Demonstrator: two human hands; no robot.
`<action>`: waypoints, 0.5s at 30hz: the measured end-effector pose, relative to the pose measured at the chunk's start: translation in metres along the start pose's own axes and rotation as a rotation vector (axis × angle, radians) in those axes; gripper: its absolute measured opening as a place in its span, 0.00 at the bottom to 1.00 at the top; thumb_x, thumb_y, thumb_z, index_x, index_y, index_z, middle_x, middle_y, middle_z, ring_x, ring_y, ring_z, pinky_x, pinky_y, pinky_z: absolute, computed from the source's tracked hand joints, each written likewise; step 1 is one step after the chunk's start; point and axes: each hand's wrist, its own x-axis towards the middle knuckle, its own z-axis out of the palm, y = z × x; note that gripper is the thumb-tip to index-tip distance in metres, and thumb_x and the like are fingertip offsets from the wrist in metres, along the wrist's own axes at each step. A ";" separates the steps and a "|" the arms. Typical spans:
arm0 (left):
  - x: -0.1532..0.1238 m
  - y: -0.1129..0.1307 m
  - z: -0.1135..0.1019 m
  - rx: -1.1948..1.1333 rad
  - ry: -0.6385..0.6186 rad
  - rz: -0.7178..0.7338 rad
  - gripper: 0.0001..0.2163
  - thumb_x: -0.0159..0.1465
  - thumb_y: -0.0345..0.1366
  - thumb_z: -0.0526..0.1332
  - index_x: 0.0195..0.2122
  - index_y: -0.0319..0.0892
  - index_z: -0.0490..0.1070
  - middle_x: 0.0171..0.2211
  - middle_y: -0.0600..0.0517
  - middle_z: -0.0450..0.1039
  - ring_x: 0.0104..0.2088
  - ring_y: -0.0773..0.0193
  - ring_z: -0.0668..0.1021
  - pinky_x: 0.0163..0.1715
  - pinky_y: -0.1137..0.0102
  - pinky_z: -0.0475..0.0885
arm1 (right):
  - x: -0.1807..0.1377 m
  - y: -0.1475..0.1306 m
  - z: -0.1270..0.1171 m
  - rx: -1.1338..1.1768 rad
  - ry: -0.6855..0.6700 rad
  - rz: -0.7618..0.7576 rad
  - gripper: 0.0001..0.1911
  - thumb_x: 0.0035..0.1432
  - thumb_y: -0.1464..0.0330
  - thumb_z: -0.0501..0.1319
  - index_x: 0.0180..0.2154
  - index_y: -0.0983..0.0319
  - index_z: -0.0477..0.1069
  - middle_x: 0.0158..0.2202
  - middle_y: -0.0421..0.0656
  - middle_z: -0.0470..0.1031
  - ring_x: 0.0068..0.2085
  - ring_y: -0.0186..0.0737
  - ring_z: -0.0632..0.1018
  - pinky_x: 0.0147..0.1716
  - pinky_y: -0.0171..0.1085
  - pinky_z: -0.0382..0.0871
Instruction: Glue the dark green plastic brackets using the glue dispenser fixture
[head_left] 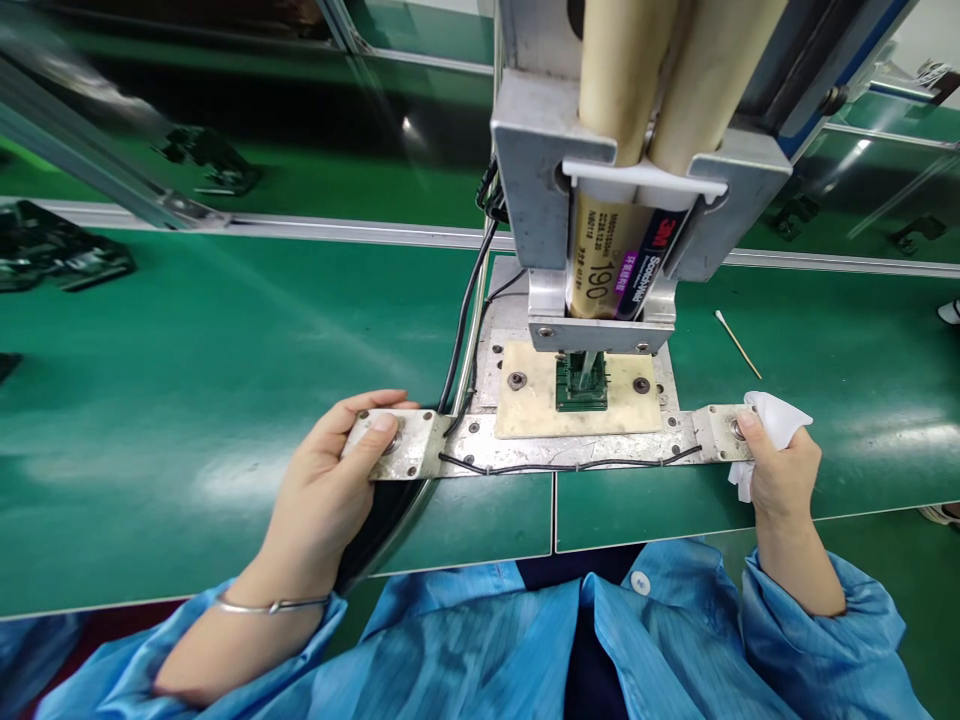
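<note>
My left hand (pixel 330 470) grips the left button block (pixel 411 455) of a metal fixture, its thumb pressed on the button. On the right block (pixel 724 432) the thumb of my right hand (pixel 780 465) covers the other button, and a white wipe (pixel 784 418) is bunched in that hand's grip. Between the blocks a cream plate (pixel 525 415) holds a small green circuit board (pixel 581 400). A clear nozzle tip (pixel 589 368) reaches down to the board from a 3M Scotch-Weld twin adhesive cartridge (pixel 615 260) clamped above in the metal dispenser.
A cotton swab (pixel 739 345) lies on the green table (pixel 300 330) at right. Black cables (pixel 463 330) run along the fixture's left side. Dark circuit-board parts (pixel 64 250) lie at far left. A metal rail (pixel 360 232) crosses behind.
</note>
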 end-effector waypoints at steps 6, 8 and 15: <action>0.001 -0.001 0.001 -0.014 -0.002 -0.002 0.19 0.54 0.47 0.71 0.44 0.45 0.75 0.40 0.51 0.77 0.35 0.67 0.76 0.34 0.79 0.72 | 0.001 -0.001 0.000 -0.001 0.013 0.021 0.26 0.38 0.49 0.72 0.32 0.64 0.77 0.30 0.46 0.77 0.35 0.50 0.78 0.34 0.44 0.72; 0.001 -0.001 0.001 -0.017 -0.007 -0.005 0.19 0.55 0.47 0.71 0.44 0.45 0.75 0.40 0.51 0.77 0.35 0.67 0.76 0.34 0.79 0.72 | 0.001 -0.002 0.000 -0.008 0.015 0.020 0.27 0.38 0.49 0.72 0.32 0.64 0.77 0.30 0.46 0.77 0.35 0.50 0.78 0.34 0.44 0.72; 0.001 -0.002 -0.001 -0.014 -0.010 0.004 0.19 0.54 0.47 0.71 0.44 0.45 0.76 0.39 0.52 0.77 0.35 0.67 0.76 0.34 0.79 0.72 | 0.001 -0.001 0.000 -0.009 0.014 0.010 0.27 0.38 0.49 0.72 0.33 0.64 0.77 0.31 0.47 0.78 0.35 0.50 0.78 0.34 0.44 0.72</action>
